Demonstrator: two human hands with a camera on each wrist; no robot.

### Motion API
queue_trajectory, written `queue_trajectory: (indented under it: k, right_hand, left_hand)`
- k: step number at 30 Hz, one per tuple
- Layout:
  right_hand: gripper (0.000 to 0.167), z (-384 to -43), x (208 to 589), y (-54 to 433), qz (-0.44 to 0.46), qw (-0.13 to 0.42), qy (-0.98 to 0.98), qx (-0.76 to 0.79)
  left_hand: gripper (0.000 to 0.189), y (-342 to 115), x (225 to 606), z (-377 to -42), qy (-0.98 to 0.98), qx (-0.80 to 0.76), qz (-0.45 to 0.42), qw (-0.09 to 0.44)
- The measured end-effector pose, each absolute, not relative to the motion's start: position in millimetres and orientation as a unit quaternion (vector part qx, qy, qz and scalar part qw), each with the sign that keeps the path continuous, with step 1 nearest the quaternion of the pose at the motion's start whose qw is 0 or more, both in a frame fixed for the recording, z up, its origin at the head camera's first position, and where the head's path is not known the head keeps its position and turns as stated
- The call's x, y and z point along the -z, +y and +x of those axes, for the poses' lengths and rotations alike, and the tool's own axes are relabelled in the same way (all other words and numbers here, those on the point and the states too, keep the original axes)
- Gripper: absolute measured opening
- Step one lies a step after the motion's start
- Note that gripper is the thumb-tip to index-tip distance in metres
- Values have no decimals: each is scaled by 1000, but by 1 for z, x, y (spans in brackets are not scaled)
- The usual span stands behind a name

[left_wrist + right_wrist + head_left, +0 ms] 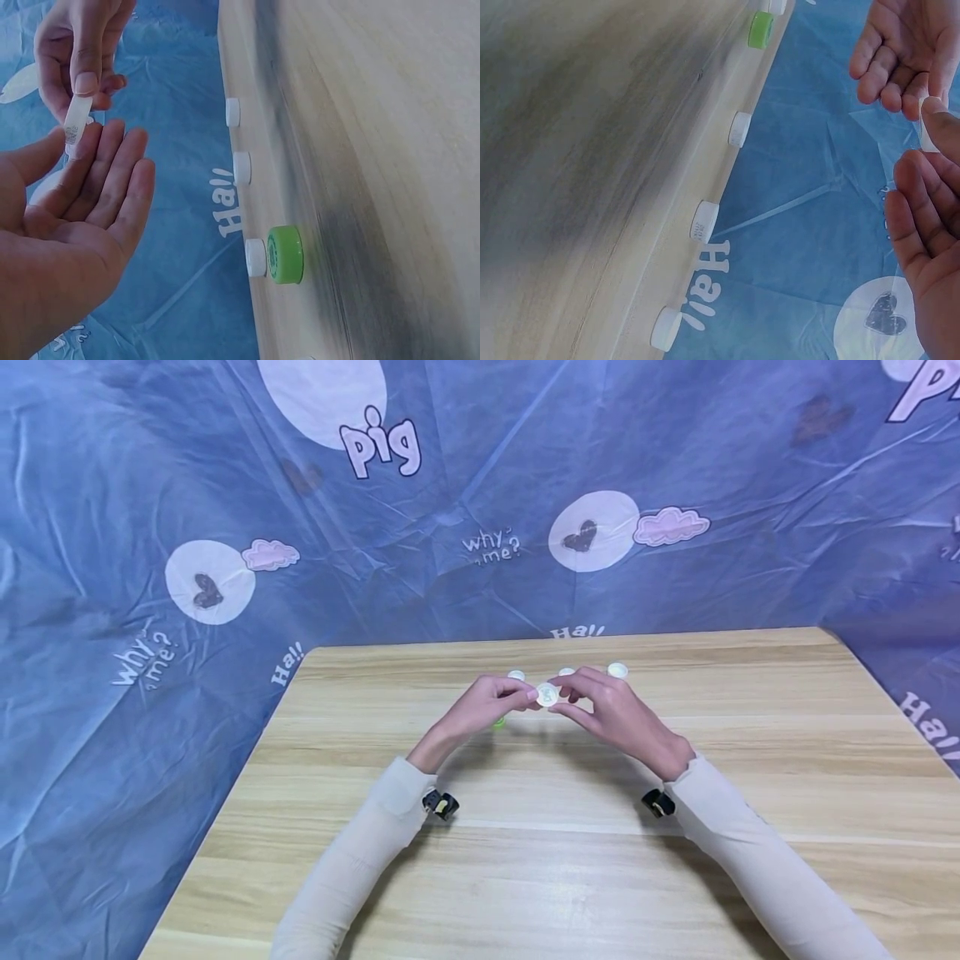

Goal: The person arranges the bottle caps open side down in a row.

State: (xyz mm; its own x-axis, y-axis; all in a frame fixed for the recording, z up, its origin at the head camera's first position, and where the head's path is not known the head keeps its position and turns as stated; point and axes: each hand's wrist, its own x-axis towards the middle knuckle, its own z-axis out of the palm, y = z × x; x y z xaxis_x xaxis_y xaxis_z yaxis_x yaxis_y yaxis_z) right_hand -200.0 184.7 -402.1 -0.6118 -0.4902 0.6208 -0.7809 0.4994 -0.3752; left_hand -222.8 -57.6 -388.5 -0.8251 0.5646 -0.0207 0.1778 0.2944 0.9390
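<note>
Above the far part of the table, both hands meet at one white bottle cap [547, 695], its printed flat top toward the head camera. My left hand [491, 700] pinches its left edge between thumb and index finger; the other fingers stretch out in the left wrist view. From the right side, my right hand [622, 714] holds the same cap with thumb and fingertips. In the left wrist view the cap [77, 118] appears edge-on between the hands. A green bottle cap [285, 255] stands on the table below, largely hidden behind the left hand in the head view.
Several more white caps sit along the table's far side, among them one [617, 671] beyond the right hand and another [516, 675] beyond the left. A white cap [256, 257] is beside the green one. Blue printed cloth [465, 485] hangs behind the wooden table [510, 877].
</note>
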Motion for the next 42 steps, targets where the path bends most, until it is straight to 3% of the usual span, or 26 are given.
queue_trajectory:
  k: [8,20,42]
  right_hand:
    - [36,-196,405,182,347,195,-850,-344]
    - [18,-191,408,176,298,184,-864,-361]
    - [9,-189,410,171,283,164,-864,-383]
  left_hand:
    - [30,-59,392,-218,800,-537,232,133]
    - [26,-58,399,-211,819,-520,233,65]
    - [26,-58,404,-209,822,-509,250,57]
